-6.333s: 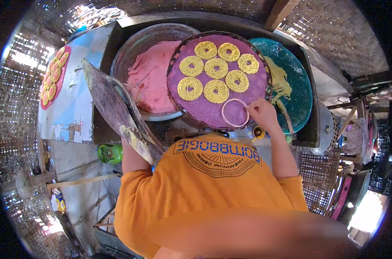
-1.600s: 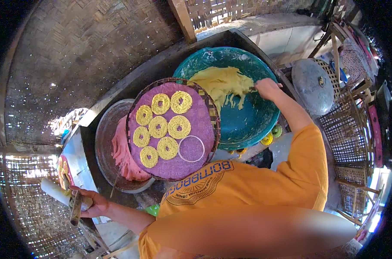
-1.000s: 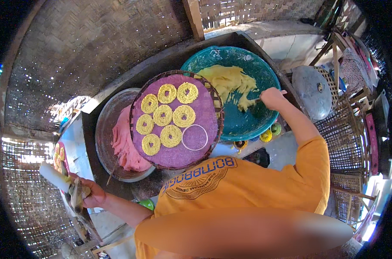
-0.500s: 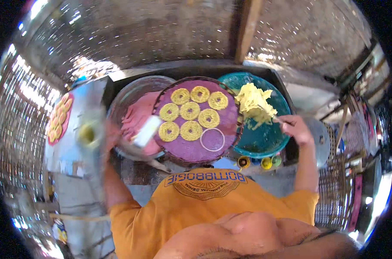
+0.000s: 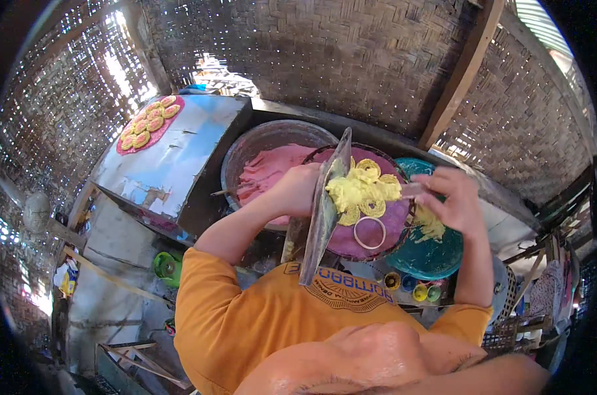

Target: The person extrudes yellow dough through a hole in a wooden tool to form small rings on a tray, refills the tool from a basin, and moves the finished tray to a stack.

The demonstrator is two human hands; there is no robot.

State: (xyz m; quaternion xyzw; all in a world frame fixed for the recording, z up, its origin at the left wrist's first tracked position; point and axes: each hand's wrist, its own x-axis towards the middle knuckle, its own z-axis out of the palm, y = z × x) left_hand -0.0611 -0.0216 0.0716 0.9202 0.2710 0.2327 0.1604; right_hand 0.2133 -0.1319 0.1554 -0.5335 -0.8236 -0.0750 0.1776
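Observation:
My left hand (image 5: pixel 301 187) grips a long, flat grey board (image 5: pixel 319 227), held tilted on its edge in front of the round purple sheet. Soft yellow dough (image 5: pixel 358 191) is pressed in a lump against the board's right face. My right hand (image 5: pixel 451 197) holds a flat spatula (image 5: pixel 412 191), its blade reaching the dough. Below lies the purple sheet (image 5: pixel 394 220) on a round tray, bearing several lacy yellow dough rings (image 5: pixel 372 208), partly hidden by board and lump. A thin whitish hoop (image 5: pixel 369 233) rests on the sheet's near part.
More yellow dough (image 5: pixel 429 225) sits in a teal basin (image 5: pixel 440 257) at right. A grey basin (image 5: pixel 272 130) at left holds pink dough (image 5: pixel 272 171). Farther left, a pink round (image 5: pixel 152 125) with several pieces lies on a pale blue surface (image 5: pixel 186 155). Small cups (image 5: pixel 419 292) stand near the basin.
The board has swung from the far left to over the purple sheet. The spatula brought the yellow lump left from the teal basin onto the board. My view has turned leftward.

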